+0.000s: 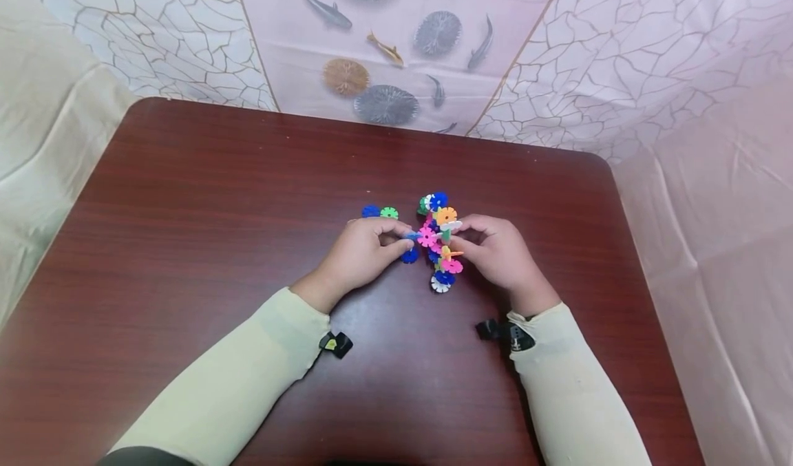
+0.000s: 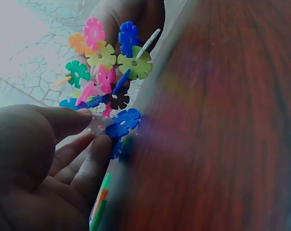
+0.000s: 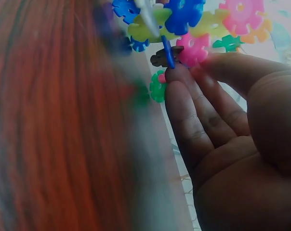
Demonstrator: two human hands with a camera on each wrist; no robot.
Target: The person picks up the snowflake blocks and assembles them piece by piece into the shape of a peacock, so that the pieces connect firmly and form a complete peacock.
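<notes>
Flower-disc cluster [image 1: 427, 237]: multicoloured, notched | left fingers [image 2: 96, 161]: pinching, seemingly, blue disc [image 2: 124, 124] | right fingers [image 3: 183, 108]: pinching cluster

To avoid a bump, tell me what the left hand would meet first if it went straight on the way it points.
In the head view, the left hand, pinching a blue piece, would probably meet the pink flower-shaped piece first; depth is unclear, so the two pieces may already touch.

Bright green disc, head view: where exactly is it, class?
In the head view, the bright green disc shows just beyond the left hand, immediately right of a blue disc.
</notes>
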